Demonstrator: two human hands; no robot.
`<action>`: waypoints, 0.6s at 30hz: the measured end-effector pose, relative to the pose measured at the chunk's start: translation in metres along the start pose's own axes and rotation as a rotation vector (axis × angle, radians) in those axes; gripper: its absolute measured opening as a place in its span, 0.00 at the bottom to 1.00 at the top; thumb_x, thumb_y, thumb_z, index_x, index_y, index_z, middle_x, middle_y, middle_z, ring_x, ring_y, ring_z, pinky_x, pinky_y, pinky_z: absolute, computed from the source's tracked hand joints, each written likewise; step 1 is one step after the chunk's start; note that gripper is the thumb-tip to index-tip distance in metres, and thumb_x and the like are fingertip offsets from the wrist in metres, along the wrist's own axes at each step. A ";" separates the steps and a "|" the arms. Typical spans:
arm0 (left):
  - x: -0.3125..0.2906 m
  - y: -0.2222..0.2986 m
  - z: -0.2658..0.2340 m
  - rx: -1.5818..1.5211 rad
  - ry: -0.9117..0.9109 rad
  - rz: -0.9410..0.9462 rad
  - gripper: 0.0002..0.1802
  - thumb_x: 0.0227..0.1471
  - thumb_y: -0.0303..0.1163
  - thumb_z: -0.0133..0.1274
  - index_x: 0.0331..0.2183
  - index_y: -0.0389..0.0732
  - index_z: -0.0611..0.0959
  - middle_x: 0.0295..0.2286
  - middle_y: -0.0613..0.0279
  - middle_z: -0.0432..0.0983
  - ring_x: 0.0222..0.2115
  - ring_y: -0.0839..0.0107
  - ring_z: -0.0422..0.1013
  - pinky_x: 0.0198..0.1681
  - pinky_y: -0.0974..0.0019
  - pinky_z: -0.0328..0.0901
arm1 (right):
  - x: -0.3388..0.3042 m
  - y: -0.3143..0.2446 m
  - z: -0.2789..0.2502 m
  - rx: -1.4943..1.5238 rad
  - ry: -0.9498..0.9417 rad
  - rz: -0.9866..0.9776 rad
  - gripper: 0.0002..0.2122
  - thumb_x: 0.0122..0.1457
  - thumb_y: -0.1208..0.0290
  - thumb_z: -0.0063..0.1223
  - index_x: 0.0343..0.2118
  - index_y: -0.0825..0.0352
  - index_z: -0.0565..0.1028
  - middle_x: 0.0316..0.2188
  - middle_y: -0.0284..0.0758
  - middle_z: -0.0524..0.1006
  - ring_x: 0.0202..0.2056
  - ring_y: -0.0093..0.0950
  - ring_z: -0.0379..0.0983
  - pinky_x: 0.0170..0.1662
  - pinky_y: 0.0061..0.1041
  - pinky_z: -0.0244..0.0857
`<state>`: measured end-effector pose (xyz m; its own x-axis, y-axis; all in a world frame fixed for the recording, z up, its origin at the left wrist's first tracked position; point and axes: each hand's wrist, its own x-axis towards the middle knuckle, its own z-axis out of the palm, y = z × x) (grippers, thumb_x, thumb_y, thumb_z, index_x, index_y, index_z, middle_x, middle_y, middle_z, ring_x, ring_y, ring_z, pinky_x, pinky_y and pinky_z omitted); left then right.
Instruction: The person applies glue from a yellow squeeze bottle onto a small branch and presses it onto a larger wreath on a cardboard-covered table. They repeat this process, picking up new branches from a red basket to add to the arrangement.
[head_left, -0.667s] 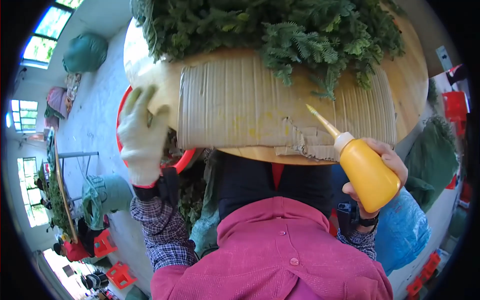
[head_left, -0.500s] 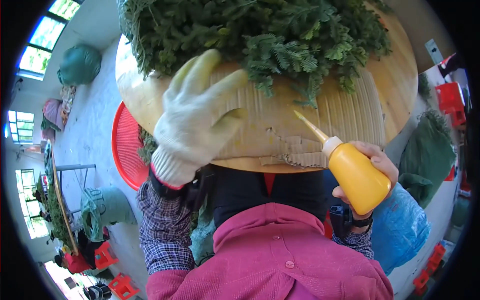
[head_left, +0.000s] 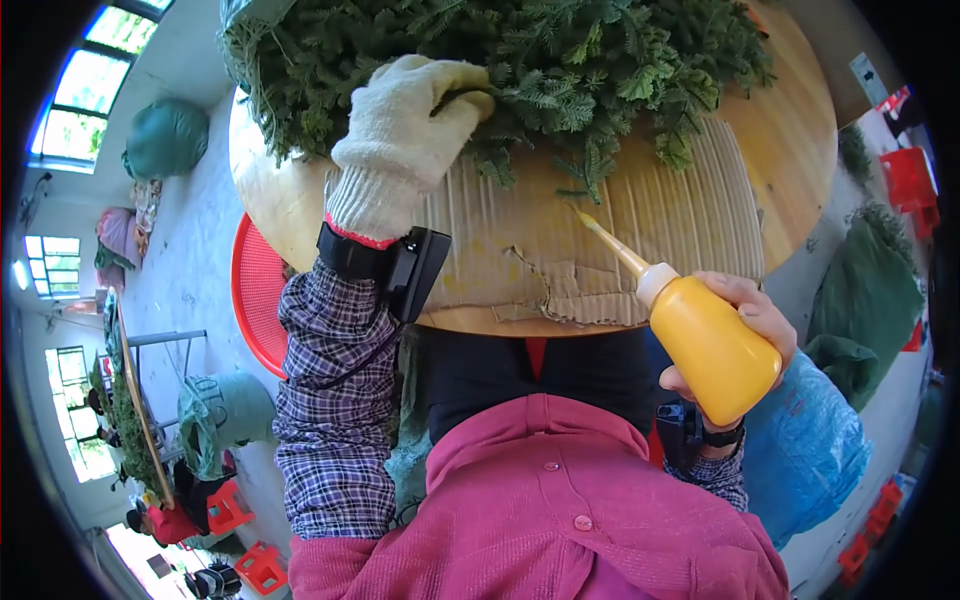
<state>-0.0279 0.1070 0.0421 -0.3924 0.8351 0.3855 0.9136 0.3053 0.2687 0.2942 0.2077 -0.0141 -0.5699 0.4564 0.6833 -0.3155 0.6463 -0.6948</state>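
My left hand, in a whitish knit glove with yellowed fingertips, is closed in a pinch at the near edge of a heap of green conifer sprigs. Its fingertips grip the end of one sprig; the exact contact is partly hidden by the glove. Bare and wrapped round a yellow squeeze bottle, my right hand keeps it tilted. The bottle's long narrow nozzle points up and left, over a ridged piece of cardboard on the round wooden table.
Left of the table stands a red mesh basket. A blue plastic bag is by my right arm, with a green sack beyond it. Red stools and another person are at the lower left.
My left hand has moved forward from above the cardboard, and its spread fingers have closed on a sprig. The bottle in my right hand has shifted slightly left.
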 end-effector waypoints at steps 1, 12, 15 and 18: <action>-0.004 -0.001 -0.001 -0.095 0.017 -0.043 0.20 0.55 0.30 0.58 0.50 0.40 0.82 0.42 0.56 0.81 0.41 0.63 0.78 0.47 0.62 0.71 | 0.000 -0.001 0.000 -0.009 -0.004 -0.007 0.37 0.44 0.62 0.78 0.51 0.61 0.60 0.47 0.52 0.75 0.44 0.44 0.77 0.46 0.40 0.76; -0.079 0.020 -0.048 -0.391 0.135 -0.634 0.15 0.59 0.34 0.56 0.42 0.34 0.85 0.32 0.61 0.82 0.29 0.77 0.74 0.35 0.71 0.69 | -0.004 0.005 0.000 0.038 -0.034 0.000 0.39 0.43 0.61 0.79 0.53 0.61 0.60 0.49 0.54 0.74 0.45 0.44 0.77 0.47 0.41 0.77; -0.100 0.029 -0.052 -0.406 -0.020 -0.940 0.15 0.57 0.34 0.57 0.41 0.33 0.85 0.31 0.59 0.82 0.30 0.76 0.76 0.36 0.69 0.71 | -0.002 0.003 -0.003 0.067 -0.084 0.017 0.40 0.43 0.62 0.79 0.54 0.61 0.59 0.49 0.55 0.74 0.47 0.45 0.77 0.48 0.40 0.76; -0.126 0.015 -0.045 -0.223 -0.094 -0.489 0.21 0.57 0.38 0.58 0.47 0.33 0.83 0.29 0.55 0.83 0.30 0.71 0.77 0.37 0.68 0.71 | -0.001 0.003 -0.008 0.032 -0.149 0.000 0.41 0.44 0.62 0.79 0.56 0.61 0.58 0.51 0.55 0.73 0.48 0.46 0.76 0.50 0.39 0.76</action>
<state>0.0306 -0.0136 0.0371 -0.7451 0.6608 0.0906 0.5783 0.5723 0.5815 0.2997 0.2134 -0.0150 -0.6757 0.3590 0.6439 -0.3380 0.6253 -0.7034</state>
